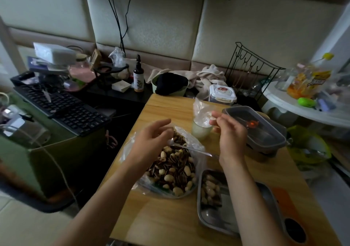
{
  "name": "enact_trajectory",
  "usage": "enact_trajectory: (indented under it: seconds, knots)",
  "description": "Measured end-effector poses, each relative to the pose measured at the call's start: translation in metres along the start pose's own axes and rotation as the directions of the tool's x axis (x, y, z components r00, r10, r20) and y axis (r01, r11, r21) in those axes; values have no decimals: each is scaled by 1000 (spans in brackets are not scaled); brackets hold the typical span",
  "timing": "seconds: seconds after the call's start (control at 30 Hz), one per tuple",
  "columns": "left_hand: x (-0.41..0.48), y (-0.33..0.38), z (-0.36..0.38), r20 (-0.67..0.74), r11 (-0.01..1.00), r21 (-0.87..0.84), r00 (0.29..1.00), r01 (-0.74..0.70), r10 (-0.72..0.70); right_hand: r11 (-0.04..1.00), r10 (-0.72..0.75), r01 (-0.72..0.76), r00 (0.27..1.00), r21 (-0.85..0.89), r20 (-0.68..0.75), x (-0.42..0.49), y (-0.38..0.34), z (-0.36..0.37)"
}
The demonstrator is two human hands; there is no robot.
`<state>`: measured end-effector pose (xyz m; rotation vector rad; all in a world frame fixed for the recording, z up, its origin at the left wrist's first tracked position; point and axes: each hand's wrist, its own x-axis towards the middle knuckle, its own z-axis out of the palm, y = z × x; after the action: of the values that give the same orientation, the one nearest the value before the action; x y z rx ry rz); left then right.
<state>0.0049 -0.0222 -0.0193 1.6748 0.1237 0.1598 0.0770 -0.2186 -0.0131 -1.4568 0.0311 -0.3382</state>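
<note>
The grip of the right hand was closed at the fingertips, pinching a small pale peanut in the air above the far middle of the table. It was just in front of a pale cup lined with thin plastic and just left of a lidded clear container. The left hand hung over the far rim of the plastic bag, its fingers loosely curved. Whether its grip held a seed between thumb and forefinger could not be told. The bag lay open on the table beneath that hand, heaped with mixed peanuts and striped seeds, and its crumpled edge reached close to the table's left edge. Just right of the bag sat a metal tray, with a small heap of sorted peanuts in its far left corner, partly hidden by the right forearm. The tray's right side ran under that arm. The near left part of the table was bare wood down to its front edge, and a bare strip lay between the cup and the far edge. Beyond the left edge the floor dropped away to a black keyboard on a lower surface. A clip-lid box stood just past the far edge.
</note>
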Motion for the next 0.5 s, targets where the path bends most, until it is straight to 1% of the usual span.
enact_trajectory:
  seconds: [0.07, 0.13, 0.2, 0.27, 0.33, 0.4, 0.43, 0.5]
  knots:
    - [2, 3, 0, 49, 979, -181, 995, 96, -88, 978, 146, -158, 985, 135, 93, -3, -4, -1]
    - [2, 9, 3, 98, 936, -309, 984, 170, -146, 921, 255, -313, 934, 232, 250, -8, -7, -1]
    - [1, 14, 7, 118, 892, -402, 978, 206, -173, 902, 291, -379, 886, 206, 360, -14, -8, -1]
    - [-2, 15, 9, 118, 855, -464, 972, 233, -201, 915, 293, -378, 863, 142, 411, -18, -8, -2]
    - [-3, 13, 6, 108, 833, -485, 963, 267, -246, 935, 283, -346, 859, 75, 427, -22, -7, -2]
    - [-5, 11, 2, 50, 849, -449, 956, 280, -289, 956, 265, -294, 868, 5, 421, -24, -4, -3]
    - [-6, 9, 0, -10, 879, -392, 954, 272, -300, 961, 257, -275, 873, -17, 414, -26, -2, -2]
    - [-7, 5, -5, -144, 942, -243, 952, 230, -269, 967, 246, -251, 880, -43, 405, -30, 0, 1]
